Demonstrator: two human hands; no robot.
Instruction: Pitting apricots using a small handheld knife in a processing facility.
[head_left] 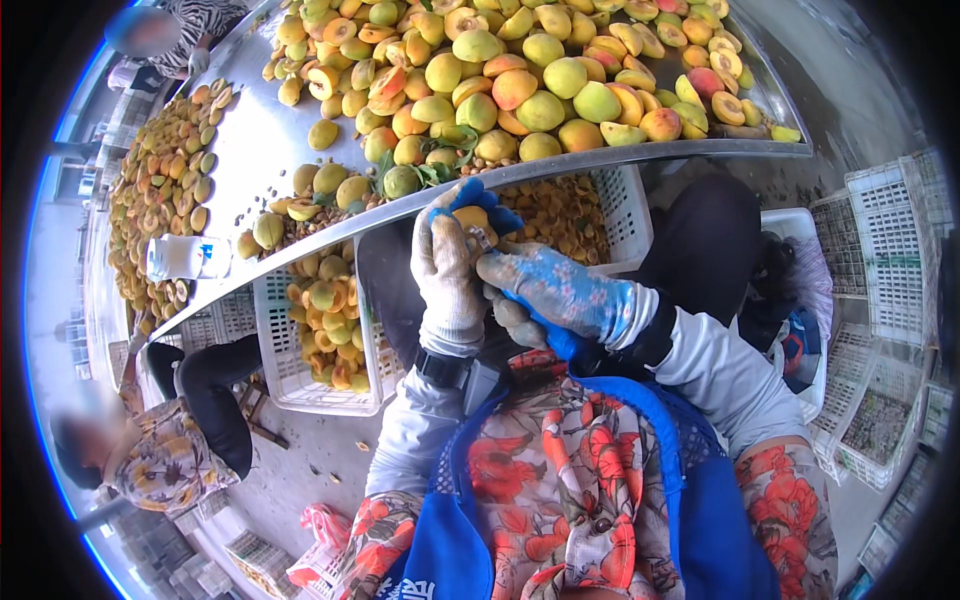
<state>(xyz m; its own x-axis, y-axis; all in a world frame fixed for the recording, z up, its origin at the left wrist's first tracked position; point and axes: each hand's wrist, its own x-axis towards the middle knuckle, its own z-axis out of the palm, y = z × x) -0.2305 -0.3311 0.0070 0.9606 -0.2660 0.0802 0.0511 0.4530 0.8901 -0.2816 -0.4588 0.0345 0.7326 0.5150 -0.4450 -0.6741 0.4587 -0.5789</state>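
Yellow fruit [470,216] sat in gloved left hand [447,262], partly hidden by fingers; small metal piece [482,238] showed just below fruit.

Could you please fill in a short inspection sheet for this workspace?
Surface: metal table, its bare part bright with glare, small dark bits scattered towards the left.
Job's things: fruit pile, whole and cut, yellow to reddish; one yellowish fruit in the left hand.
Clutter: white bottle near the table's edge; green leaves among the fruit.
Hands: both gloved; left closed on the fruit, right hand close beside it, its grip unclear.
Cables: nothing seen.
Surroundings: white crate holding fruit pieces below the table edge; more crates at right; one person at left, another at upper left.
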